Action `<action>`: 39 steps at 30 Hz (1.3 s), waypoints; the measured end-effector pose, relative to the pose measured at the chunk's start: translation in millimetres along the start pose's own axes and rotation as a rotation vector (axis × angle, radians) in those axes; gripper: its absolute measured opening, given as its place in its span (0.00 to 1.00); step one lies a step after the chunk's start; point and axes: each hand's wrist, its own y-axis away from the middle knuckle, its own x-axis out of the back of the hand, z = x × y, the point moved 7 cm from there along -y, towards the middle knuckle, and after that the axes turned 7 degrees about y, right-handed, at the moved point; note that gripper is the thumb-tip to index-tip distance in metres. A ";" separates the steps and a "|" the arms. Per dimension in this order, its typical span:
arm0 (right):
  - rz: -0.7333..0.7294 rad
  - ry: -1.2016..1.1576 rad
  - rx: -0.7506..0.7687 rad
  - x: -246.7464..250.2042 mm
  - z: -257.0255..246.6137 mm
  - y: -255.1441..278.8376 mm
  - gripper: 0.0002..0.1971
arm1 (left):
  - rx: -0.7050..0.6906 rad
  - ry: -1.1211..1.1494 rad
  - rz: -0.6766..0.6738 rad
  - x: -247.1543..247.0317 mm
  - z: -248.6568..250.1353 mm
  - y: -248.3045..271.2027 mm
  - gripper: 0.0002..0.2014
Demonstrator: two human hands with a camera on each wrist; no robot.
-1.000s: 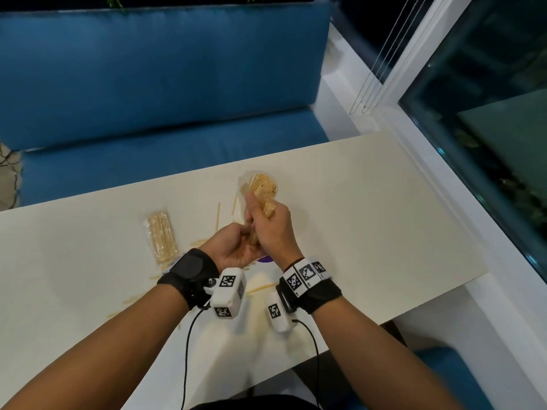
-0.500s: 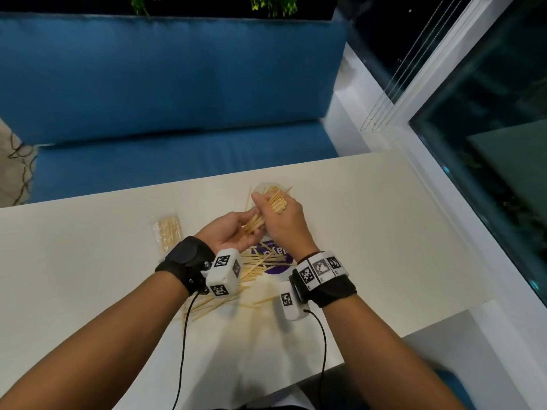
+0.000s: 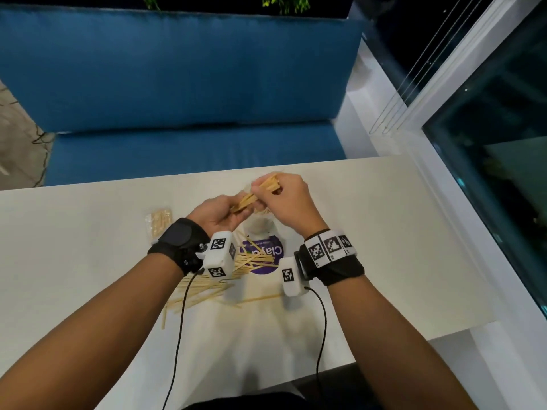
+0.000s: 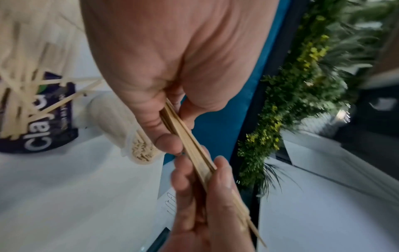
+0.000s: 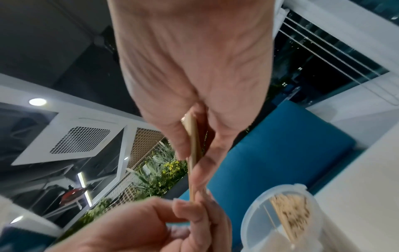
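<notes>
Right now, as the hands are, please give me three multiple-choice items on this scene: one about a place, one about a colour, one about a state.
1. Where does the small packet of sticks lie?
A) on the table, left of the left hand
B) on the floor
C) in the person's lap

2. What colour is the bench behind the table?
A) red
B) blue
C) grey

3. How is the bundle of sticks?
A) lying untouched
B) stuck upright in a cup
C) held by both hands

Key: 1 A, the head view shows it flat on the table; 2 B, its cushions are blue; 3 C, the right hand pinches it too.
</notes>
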 end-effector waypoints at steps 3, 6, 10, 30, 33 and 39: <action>0.083 0.016 0.030 16.5 -2.2 -12.2 0.06 | -0.124 -0.151 0.029 -10.8 16.2 -10.1 0.19; 0.122 -0.025 -0.004 27.9 5.3 -23.7 0.06 | -0.284 -0.438 0.165 -10.2 36.7 -11.7 0.17; 0.177 0.092 -0.102 21.8 42.3 -37.7 0.08 | -0.455 -0.878 0.300 4.4 52.6 -15.9 0.14; 0.173 0.301 -0.064 -28.4 47.4 -31.0 0.13 | -0.403 -0.971 0.161 41.2 46.5 -8.3 0.15; 0.372 0.203 0.043 -16.5 39.2 -9.4 0.09 | -0.402 -0.956 0.190 69.1 51.7 2.7 0.13; 0.281 0.119 0.015 -68.8 59.2 55.3 0.09 | -0.361 -1.057 0.244 139.6 37.8 11.1 0.10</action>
